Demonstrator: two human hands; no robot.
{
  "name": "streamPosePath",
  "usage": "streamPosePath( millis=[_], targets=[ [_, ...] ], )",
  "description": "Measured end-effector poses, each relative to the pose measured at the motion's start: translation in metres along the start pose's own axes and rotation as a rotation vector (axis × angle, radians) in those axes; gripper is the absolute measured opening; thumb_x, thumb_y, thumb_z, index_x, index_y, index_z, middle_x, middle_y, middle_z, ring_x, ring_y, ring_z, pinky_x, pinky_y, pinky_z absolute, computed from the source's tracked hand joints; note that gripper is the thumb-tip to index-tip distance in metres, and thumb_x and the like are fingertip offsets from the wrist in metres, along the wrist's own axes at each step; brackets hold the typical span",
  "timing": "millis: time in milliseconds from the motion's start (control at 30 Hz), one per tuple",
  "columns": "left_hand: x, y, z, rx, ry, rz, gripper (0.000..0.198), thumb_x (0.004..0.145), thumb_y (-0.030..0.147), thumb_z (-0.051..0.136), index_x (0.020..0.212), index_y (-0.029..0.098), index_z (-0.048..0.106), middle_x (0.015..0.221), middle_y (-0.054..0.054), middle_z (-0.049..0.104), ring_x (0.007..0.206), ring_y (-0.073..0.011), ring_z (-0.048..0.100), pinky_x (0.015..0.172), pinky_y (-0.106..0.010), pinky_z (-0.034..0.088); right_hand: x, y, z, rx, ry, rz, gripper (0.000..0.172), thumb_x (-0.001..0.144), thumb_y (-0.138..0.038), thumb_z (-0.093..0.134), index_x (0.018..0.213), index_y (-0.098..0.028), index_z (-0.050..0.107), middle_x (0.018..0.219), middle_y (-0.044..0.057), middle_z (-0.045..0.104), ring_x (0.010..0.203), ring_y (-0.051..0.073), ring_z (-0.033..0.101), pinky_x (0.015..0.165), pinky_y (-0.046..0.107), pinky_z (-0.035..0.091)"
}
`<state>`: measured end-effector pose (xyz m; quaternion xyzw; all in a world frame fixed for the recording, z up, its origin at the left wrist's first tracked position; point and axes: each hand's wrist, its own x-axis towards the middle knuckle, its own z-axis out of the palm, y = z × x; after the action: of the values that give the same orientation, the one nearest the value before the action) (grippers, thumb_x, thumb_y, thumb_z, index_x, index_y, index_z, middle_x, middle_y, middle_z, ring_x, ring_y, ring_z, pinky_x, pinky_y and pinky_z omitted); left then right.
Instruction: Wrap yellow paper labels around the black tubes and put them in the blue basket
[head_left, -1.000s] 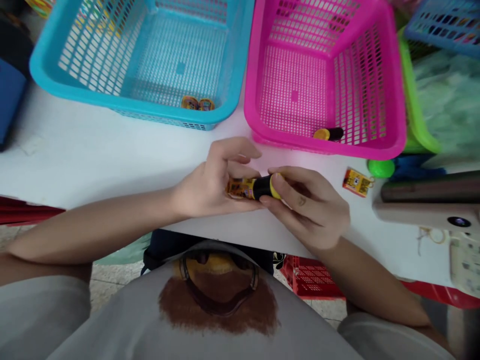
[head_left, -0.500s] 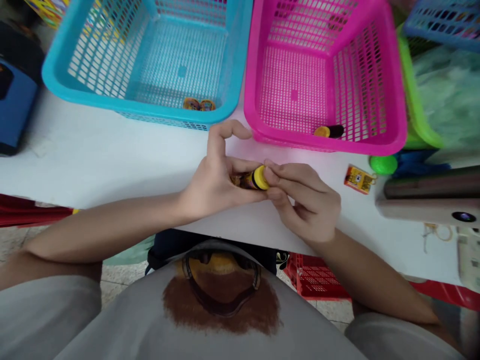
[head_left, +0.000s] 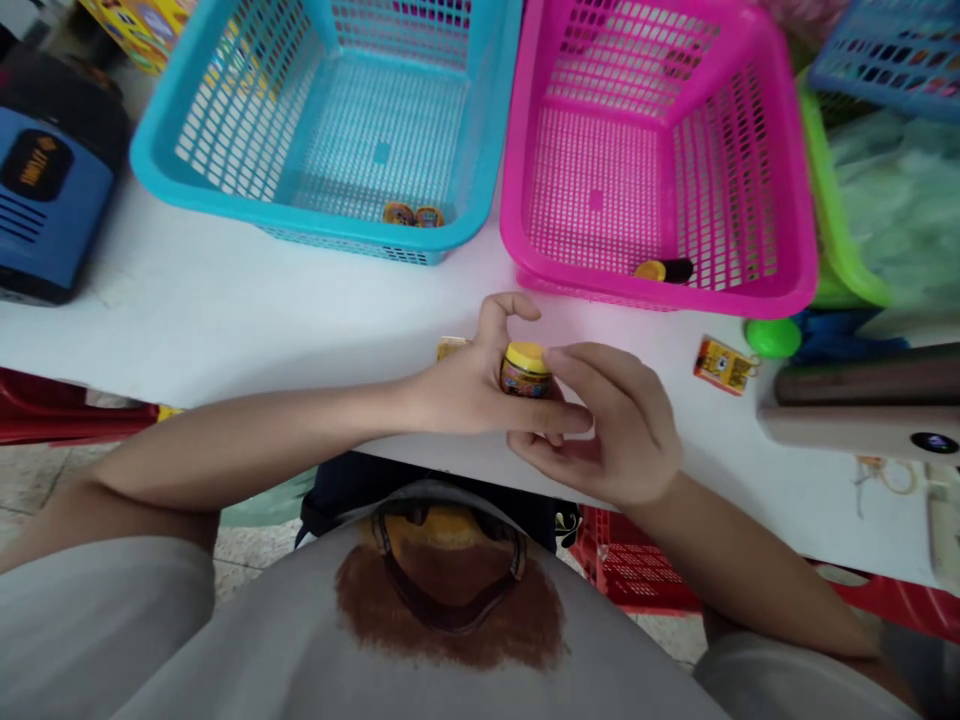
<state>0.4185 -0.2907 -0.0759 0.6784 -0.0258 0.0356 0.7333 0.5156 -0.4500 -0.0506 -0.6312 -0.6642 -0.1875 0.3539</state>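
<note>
Over the front of the white table, my left hand (head_left: 472,385) is closed around a small jar (head_left: 525,375) with a yellow lid and a dark, patterned label. The jar stands nearly upright, and its lower part is hidden by my left thumb. My right hand (head_left: 615,420) curves round it from the right. Its fingertips touch the lid's edge, and its thumb reaches beneath my left thumb. Behind my left hand, a small yellow item (head_left: 452,346) lies on the table, partly covered.
A blue basket (head_left: 300,215) holds two small round pieces (head_left: 413,215). Beside it, a pink basket (head_left: 660,292) holds a yellow-and-black piece (head_left: 664,271). At right are an orange-yellow tag (head_left: 724,365), a green round object (head_left: 772,338) and a grey cylinder (head_left: 862,425). A blue machine (head_left: 52,200) stands left.
The jar has turned from lying sideways to nearly upright, its lid now facing up. My right fingers have shifted round it. The yellow item behind my left hand has come into view.
</note>
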Motion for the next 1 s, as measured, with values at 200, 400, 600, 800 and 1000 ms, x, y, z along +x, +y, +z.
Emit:
streamPosePath(
  millis=[200,400,600,800,1000],
  targets=[
    [0.004,0.006,0.003,-0.235,-0.031,-0.062,0.058,0.083,0.024,0.074,0.114,0.029,0.026,0.064,0.017,0.056,0.045,-0.0064,0.059,0.048,-0.019,0.049,-0.004,0.0,0.007,0.084,-0.003,0.098,0.065,0.086,-0.021,0.077,0.146,-0.025,0.052,0.12,0.011,0.073,0.11,0.029,0.074,0.091,0.045,0.068],
    [0.003,0.006,0.0,-0.116,0.04,0.019,0.072,0.075,0.027,0.084,0.123,0.029,0.03,0.065,0.016,0.047,0.047,-0.0057,0.053,0.047,-0.02,0.037,-0.005,0.005,0.015,0.092,0.065,-0.041,0.048,0.091,-0.023,0.074,0.136,-0.023,0.058,0.117,0.011,0.073,0.11,0.029,0.073,0.092,0.05,0.067],
    [0.0,-0.001,0.001,0.015,0.081,0.158,0.067,0.078,0.024,0.078,0.122,0.029,0.028,0.073,0.012,0.052,0.057,-0.0087,0.058,0.053,-0.025,0.035,-0.009,0.01,0.02,0.022,0.083,-0.089,0.047,0.09,-0.023,0.078,0.135,-0.028,0.064,0.118,0.008,0.071,0.112,0.029,0.067,0.105,0.058,0.061],
    [0.001,0.001,-0.004,0.229,0.179,0.351,0.063,0.08,0.025,0.077,0.123,0.027,0.03,0.093,0.003,0.062,0.082,-0.013,0.067,0.066,-0.025,0.05,-0.006,0.008,0.024,-0.094,0.096,-0.118,0.04,0.097,-0.025,0.07,0.136,-0.027,0.063,0.111,0.008,0.069,0.109,0.027,0.068,0.105,0.057,0.063],
    [-0.011,0.079,-0.044,0.636,0.173,0.299,0.013,0.092,0.028,0.072,0.096,0.02,0.063,0.094,-0.002,0.072,0.082,-0.0138,0.068,0.073,-0.028,0.054,0.028,0.046,-0.008,-0.163,0.12,-0.008,0.053,0.091,-0.044,0.078,0.139,-0.027,0.063,0.119,0.013,0.072,0.112,0.029,0.071,0.097,0.051,0.064]
  ],
)
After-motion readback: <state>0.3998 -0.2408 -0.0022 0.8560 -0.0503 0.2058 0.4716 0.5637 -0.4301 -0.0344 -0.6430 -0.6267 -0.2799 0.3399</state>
